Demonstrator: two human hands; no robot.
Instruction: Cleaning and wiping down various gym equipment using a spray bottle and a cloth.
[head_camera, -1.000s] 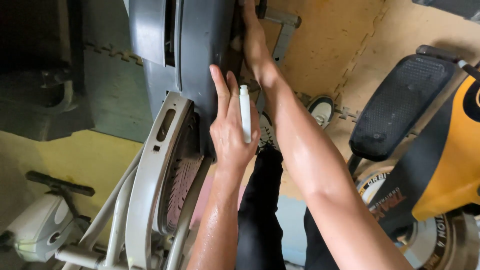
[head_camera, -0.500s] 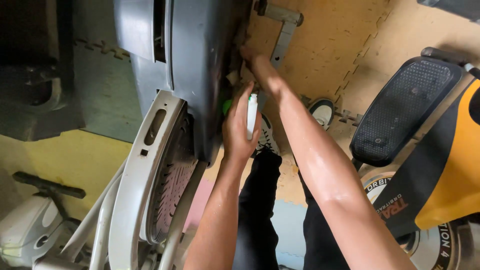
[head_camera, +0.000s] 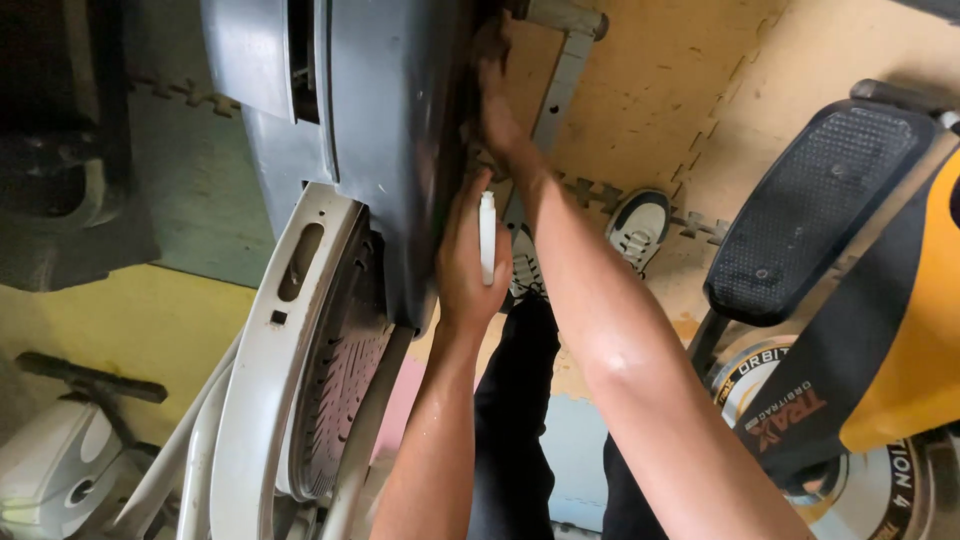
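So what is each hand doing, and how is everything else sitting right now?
Left hand: shut on white tube, pressed against grey cover.
White tube: upright in the left hand.
Right hand: reaching up behind the grey cover's edge, fingers partly hidden.
Grey cover: standing upright on the machine.
Black pedal: tilted, nothing on it.
Shoe: flat on the floor mat.

Below me I see a floor of interlocking foam mats (head_camera: 660, 90), tan ahead, yellow at left, grey-green beyond. My grey-and-white sneakers (head_camera: 637, 225) stand on it, beside the grey exercise machine (head_camera: 390, 130) and the yellow-and-black machine (head_camera: 900, 330).
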